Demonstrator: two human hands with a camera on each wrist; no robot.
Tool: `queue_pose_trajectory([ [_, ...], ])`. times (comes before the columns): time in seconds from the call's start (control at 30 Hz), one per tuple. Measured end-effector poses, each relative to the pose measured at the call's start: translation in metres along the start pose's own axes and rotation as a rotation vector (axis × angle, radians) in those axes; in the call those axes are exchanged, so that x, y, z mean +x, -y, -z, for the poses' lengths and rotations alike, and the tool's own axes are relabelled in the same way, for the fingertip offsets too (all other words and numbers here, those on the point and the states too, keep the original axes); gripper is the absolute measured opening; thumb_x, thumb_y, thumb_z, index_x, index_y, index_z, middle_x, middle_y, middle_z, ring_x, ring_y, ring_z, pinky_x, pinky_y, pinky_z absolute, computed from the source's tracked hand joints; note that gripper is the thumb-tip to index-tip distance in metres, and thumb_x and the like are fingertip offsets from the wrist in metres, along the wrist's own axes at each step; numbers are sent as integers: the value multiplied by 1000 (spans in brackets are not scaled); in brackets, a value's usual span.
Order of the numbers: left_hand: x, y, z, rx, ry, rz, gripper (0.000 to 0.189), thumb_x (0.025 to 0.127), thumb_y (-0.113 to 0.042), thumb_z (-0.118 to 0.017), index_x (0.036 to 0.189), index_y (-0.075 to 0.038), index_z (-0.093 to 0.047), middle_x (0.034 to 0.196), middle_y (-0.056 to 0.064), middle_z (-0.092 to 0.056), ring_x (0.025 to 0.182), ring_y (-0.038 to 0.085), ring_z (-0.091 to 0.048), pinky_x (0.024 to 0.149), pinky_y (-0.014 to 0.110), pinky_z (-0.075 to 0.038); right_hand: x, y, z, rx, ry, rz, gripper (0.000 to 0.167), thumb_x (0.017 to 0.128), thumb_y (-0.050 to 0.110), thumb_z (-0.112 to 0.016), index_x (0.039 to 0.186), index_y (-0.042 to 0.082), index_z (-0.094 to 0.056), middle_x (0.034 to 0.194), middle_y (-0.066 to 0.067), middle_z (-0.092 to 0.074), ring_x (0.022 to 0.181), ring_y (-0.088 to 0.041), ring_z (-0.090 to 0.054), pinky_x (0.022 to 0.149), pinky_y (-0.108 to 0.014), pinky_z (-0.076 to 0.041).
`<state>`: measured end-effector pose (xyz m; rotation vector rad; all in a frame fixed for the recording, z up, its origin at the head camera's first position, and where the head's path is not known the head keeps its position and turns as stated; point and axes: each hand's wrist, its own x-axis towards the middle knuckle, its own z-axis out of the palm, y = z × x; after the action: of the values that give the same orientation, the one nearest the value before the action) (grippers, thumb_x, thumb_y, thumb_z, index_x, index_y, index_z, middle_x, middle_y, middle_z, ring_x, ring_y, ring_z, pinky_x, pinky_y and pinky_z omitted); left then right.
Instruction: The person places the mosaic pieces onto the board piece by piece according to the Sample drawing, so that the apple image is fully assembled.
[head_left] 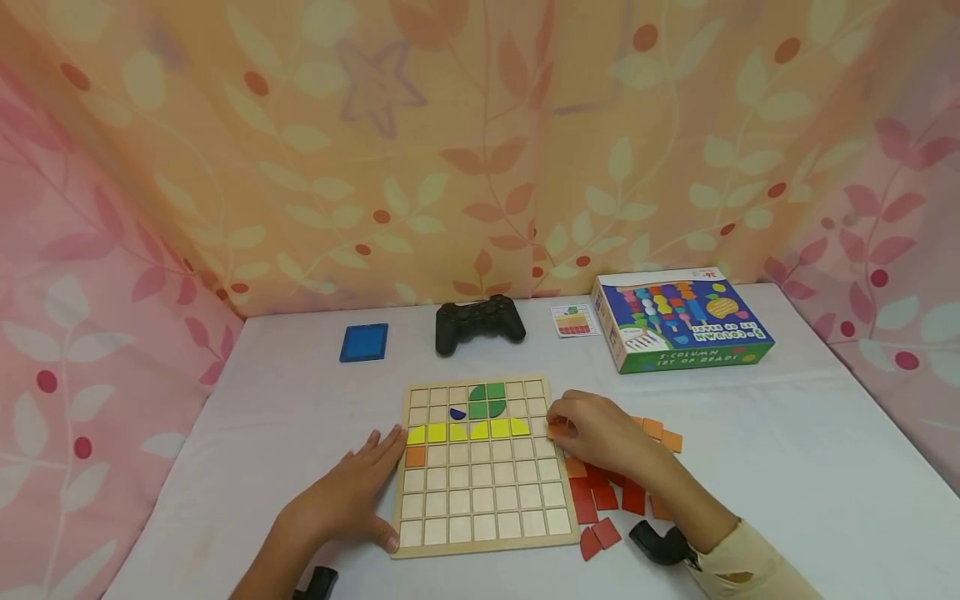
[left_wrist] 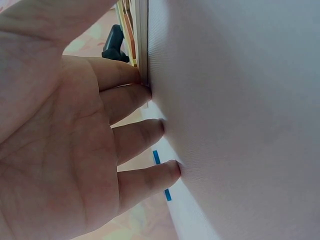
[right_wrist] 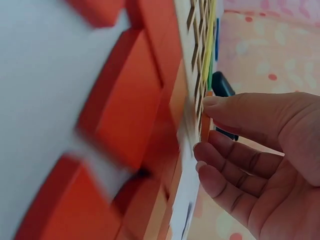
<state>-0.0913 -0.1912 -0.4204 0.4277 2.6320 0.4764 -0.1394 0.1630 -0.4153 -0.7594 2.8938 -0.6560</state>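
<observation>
Left hand (head_left: 341, 498) spread against board (head_left: 483, 548) (yellow tiles (head_left: 437, 432), green tiles (head_left: 477, 409) in cells (head_left: 459, 477)) | right hand (head_left: 603, 429) pinching orange tile (right_wrist: 205, 125)

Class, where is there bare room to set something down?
Cloth lies bare between the left hand and pink curtain, and right of the orange tiles, in front of the box. Crowded right of the board: red tiles and the right hand.

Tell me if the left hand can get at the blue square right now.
Likely yes: the left hand only rests against the board, and nothing stands between it and the blue square.
</observation>
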Motion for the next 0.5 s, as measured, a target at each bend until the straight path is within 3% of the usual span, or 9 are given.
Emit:
queue_pose_trajectory([
  [0.23, 0, 1, -1, -8, 4, 12, 139, 45, -50, -97, 159, -8, -28, 165, 9, -21, 151, 36, -12, 115, 62, -19, 15, 17, -6, 34, 10, 49, 17, 83, 12, -82, 99, 8, -76, 90, 3, -64, 81, -13, -56, 80, -33, -55],
  [0.5, 0, 0, 0, -12, -3, 11, 140, 45, -48, -98, 159, -8, -28, 165, 9, -21, 151, 36, -12, 115, 63, -18, 31, 36, -14, 64, 42, 91, 15, 86, 14, -80, 99, 10, -76, 89, 5, -63, 81, -12, -55, 79, -31, -54],
])
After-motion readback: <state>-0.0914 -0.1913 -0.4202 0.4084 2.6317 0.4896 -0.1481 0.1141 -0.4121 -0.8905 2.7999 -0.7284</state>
